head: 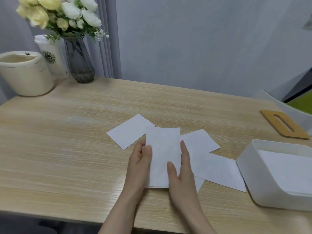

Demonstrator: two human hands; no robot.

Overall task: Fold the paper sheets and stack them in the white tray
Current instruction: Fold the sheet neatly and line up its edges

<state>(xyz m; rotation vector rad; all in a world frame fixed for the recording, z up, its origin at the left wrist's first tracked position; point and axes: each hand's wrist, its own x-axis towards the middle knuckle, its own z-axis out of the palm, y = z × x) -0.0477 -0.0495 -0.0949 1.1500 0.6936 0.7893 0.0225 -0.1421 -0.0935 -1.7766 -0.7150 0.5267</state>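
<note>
both your hands (140, 159) (181, 168) pinch the sheet (163, 149), fingers curled on its sides; the tray (248, 166) lies right, nearer your right hand.

Paper sheets outside the tray: four, one (163, 149) held at center. White tray (249, 174): one, at 3 o'clock. Hands: two. Vase (79, 63): one. Cup (54, 59): one. Wooden lid (285, 125): one.

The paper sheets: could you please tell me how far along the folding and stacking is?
Done: the white tray already holds paper. In hand: the left hand and right hand hold one folded sheet. Left: three loose sheets on the table remain outside the tray.
</note>
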